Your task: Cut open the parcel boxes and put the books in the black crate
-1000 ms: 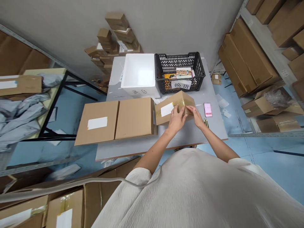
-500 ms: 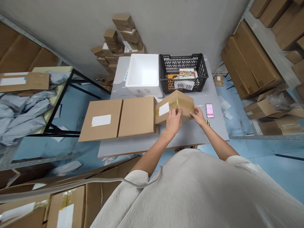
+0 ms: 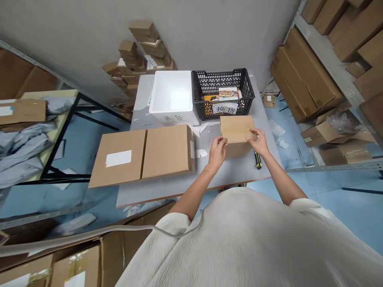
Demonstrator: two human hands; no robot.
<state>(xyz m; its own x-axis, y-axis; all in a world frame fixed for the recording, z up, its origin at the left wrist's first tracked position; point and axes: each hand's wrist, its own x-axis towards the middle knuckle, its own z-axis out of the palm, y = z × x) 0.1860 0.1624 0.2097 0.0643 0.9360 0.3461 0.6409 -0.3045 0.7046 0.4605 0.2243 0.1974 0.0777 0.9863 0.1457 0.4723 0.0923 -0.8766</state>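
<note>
Between my two hands is a small brown cardboard box on the right part of the grey table, its plain top facing up. My left hand grips its left near corner with bent fingers. On the opposite side, my right hand holds the right edge, thumb toward the near face. A yellow-and-black box cutter lies just below my right hand. To the left stand two larger cardboard boxes, one plain on top and one with a white label.
Behind the boxes are a white foam bin and a black plastic crate holding printed packets. Stacked small cartons lean by the wall. A shelf with cartons rises at right; a rack with grey bags stands at left.
The small box has been turned and moved right, away from the larger boxes; its white label no longer shows. The pink-screened phone is now out of sight, and the box cutter shows more fully.
</note>
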